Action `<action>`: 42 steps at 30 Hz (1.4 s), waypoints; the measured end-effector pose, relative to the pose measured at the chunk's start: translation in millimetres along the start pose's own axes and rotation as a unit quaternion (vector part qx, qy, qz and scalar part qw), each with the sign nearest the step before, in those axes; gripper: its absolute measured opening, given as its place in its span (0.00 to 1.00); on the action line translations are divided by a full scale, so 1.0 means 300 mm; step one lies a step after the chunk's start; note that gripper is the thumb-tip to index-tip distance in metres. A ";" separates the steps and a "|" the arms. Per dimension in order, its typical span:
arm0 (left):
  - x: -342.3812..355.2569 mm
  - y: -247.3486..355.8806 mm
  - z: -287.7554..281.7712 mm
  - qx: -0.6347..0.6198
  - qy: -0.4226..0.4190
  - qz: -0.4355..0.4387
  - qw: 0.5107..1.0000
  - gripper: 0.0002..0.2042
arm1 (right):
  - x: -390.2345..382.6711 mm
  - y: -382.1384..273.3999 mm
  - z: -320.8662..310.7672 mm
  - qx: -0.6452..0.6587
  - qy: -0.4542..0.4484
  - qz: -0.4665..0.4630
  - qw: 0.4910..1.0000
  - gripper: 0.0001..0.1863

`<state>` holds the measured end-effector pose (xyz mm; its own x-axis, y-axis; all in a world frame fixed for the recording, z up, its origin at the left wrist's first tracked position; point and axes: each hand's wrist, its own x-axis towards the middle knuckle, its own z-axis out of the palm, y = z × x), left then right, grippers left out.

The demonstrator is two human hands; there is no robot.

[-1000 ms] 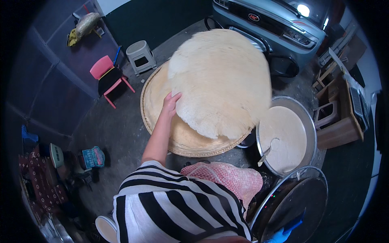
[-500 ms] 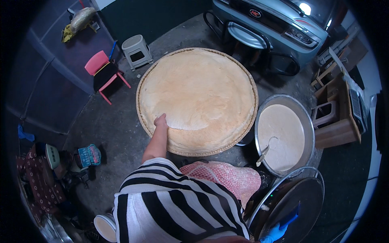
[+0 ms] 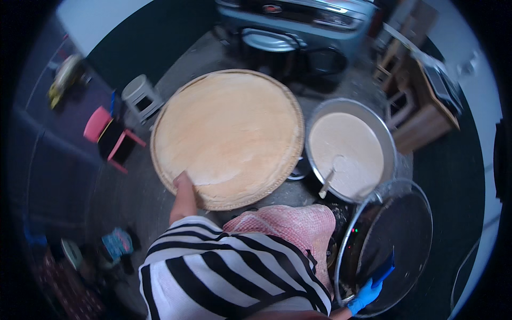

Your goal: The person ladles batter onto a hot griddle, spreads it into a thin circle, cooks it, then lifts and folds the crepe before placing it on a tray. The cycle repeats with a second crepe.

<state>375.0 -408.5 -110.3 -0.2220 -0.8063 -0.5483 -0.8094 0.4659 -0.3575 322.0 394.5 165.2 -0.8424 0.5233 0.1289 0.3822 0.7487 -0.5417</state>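
Observation:
A broad stack of thin round flatbreads [image 3: 229, 128], pale brown and slightly uneven, sits on a wide woven-rim tray [image 3: 300, 114] in front of me. My left hand [image 3: 183, 181] rests at its near left edge; its fingers are blurred and partly hidden. At the lower right, my right hand [image 3: 366, 296], in a blue glove, is closed round a blue scraper [image 3: 385, 271]. Scraper and hand are over a big round black griddle [image 3: 402, 234] with a metal rim; whether the blade touches the surface I cannot tell.
Beyond the griddle stands a large metal basin [image 3: 392, 154] of pale batter [image 3: 346, 141], a ladle [image 3: 328, 183] in it. A wooden cabinet [image 3: 421, 117] is at right, a blue-grey vehicle [image 3: 298, 21] at the back. A grey stool [image 3: 141, 96] and pink chair [image 3: 101, 125] stand left.
My view has swung right, bringing more of the griddle and my gloved right hand into sight. My left hand sits a little closer to the stack's near left edge.

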 end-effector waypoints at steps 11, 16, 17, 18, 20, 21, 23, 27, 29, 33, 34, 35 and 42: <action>-0.414 0.330 -0.329 -0.437 0.388 0.029 0.811 0.29 | -0.309 0.564 -0.226 0.296 0.359 0.271 0.843 0.21; -0.452 0.866 -0.347 -0.408 0.248 0.468 0.744 0.23 | -0.475 0.856 -0.225 0.283 0.449 0.410 0.741 0.22; -0.510 0.977 -0.336 -0.446 0.167 0.525 0.705 0.20 | -0.497 0.882 -0.232 0.273 0.469 0.397 0.741 0.22; -0.574 1.061 -0.337 -0.404 0.125 0.579 0.697 0.18 | -0.515 0.897 -0.242 0.267 0.495 0.390 0.729 0.22; -0.721 1.211 -0.350 -0.328 -0.026 0.603 0.727 0.13 | -0.562 0.887 -0.265 0.201 0.533 0.386 0.726 0.20; -0.798 1.253 -0.344 -0.357 -0.155 0.525 0.757 0.15 | -0.592 0.866 -0.272 0.140 0.543 0.388 0.732 0.18; -0.936 1.322 -0.332 -0.320 -0.178 0.427 0.827 0.19 | -0.670 0.803 -0.266 0.125 0.503 0.400 0.756 0.18; -1.070 1.397 -0.286 -0.334 -0.288 0.311 0.842 0.20 | -0.856 0.673 -0.092 0.141 0.192 0.536 0.810 0.25; -1.077 1.459 -0.266 -0.448 -0.432 0.199 0.757 0.16 | -0.912 0.653 0.056 0.326 0.133 0.648 0.675 0.28; -1.017 1.566 -0.263 -0.530 -0.513 0.149 0.659 0.12 | -0.936 0.762 0.232 0.541 0.236 0.689 0.421 0.28; -1.000 1.588 -0.262 -0.553 -0.550 0.089 0.620 0.14 | -0.935 0.794 0.252 0.544 0.257 0.683 0.415 0.28; -0.981 1.598 -0.261 -0.565 -0.585 0.063 0.579 0.15 | -0.928 0.824 0.261 0.596 0.287 0.657 0.361 0.28; -0.982 1.667 -0.301 -0.507 -0.661 0.121 0.540 0.18 | -0.861 0.925 0.239 -0.284 -0.346 0.391 0.805 0.18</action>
<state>-13.7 29.1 -59.3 -0.3478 0.5092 -0.7872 -0.8739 -0.4802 0.0755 618.4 438.0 -78.0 -0.1957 0.7192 -0.6666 0.8443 0.4694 0.2586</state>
